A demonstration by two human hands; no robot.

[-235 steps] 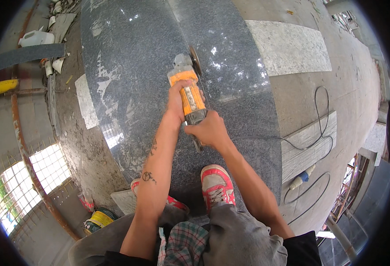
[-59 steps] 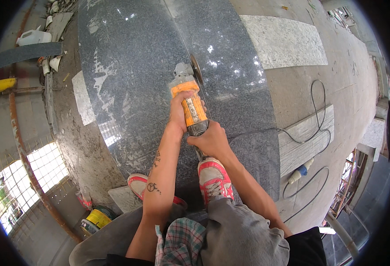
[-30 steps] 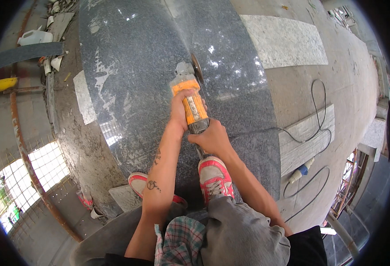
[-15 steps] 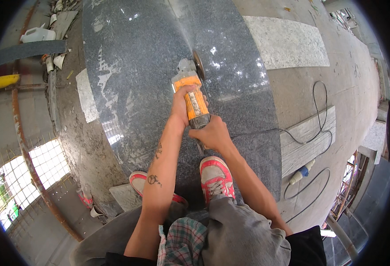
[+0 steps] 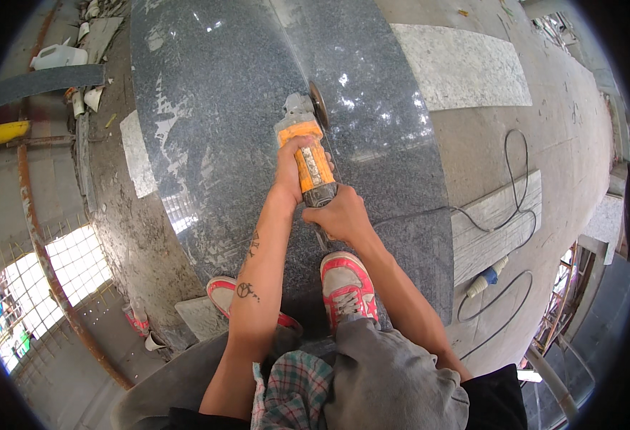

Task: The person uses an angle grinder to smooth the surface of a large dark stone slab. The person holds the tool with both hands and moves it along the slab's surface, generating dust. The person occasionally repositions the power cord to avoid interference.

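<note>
An orange-and-grey angle grinder (image 5: 313, 168) is at the centre of the view, low over a large, dark grey, speckled stone slab (image 5: 222, 129), its head pointing away from the person. The thin cutting disc (image 5: 319, 106) stands on edge at the right of the head, in line with a straight, pale cut line (image 5: 286, 36) that runs to the far edge of the view; whether the disc is spinning cannot be told. The left hand (image 5: 291, 161) is wrapped around the orange body, thumb on top and fingertips showing at the far side. Behind it, the right hand (image 5: 340, 213) grasps the dark rear end, fingers curled around it, some of them hidden. Just below the grinder's rear is one of two red-and-white sneakers (image 5: 348, 287); above them show grey trousers (image 5: 393, 373) and a checked cloth (image 5: 297, 387). A black cord (image 5: 490, 231) trails right from the slab across a grey board (image 5: 497, 222), near a blue-and-white connector (image 5: 488, 276). A pale stone piece (image 5: 465, 68) lies beside the slab's upper right edge. Farther left are a white jug (image 5: 58, 56), a rusty pipe (image 5: 39, 240) and wire mesh (image 5: 78, 258).
</note>
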